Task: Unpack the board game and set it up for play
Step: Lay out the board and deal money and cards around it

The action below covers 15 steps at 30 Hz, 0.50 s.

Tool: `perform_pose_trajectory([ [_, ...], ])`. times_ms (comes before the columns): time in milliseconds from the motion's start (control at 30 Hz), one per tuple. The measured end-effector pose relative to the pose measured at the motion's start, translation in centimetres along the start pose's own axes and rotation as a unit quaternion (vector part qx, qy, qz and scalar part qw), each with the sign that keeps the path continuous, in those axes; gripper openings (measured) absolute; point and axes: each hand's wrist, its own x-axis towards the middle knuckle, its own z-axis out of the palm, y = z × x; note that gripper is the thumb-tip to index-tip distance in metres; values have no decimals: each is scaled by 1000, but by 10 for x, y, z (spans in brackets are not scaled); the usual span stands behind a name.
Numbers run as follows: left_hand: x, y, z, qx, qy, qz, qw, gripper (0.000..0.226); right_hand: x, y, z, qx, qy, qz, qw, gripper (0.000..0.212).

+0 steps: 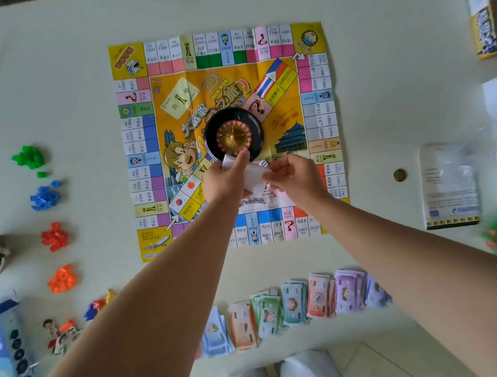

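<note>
Paper game board (225, 75) lay flat, creased, on the pale counter (72, 33). Black roulette wheel (233, 134) sat at its centre. Both hands were over the board's near half: left hand (227, 179) gripped a small white bundle of cards (254, 175), fingers curled round it; right hand (295, 176) pinched the bundle's other edge. A die (262, 164) showed just behind the cards. Banknotes (292, 303) were fanned in a row along the near edge. Green (29, 157), blue (44, 197), red (54, 236) and orange (62, 279) piece piles lay left of the board.
</note>
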Motion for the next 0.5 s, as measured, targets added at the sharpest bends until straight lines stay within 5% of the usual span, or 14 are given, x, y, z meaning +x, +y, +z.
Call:
perform_pose_trajectory([
  [133, 19, 36, 13, 11, -30, 65, 997, 57, 34, -23, -19, 39, 29, 47, 998, 19],
  [200, 34, 48, 16, 100, 12, 129, 987, 48, 53, -32, -28, 66, 52, 70, 994, 16],
  [300, 58, 64, 20, 244, 66, 237, 938, 30, 88, -41, -36, 90, 83, 88, 989, 15],
  [500, 89, 81, 37, 410, 23, 383, 827, 32, 141, -30, -32, 61, 124, 116, 984, 14],
])
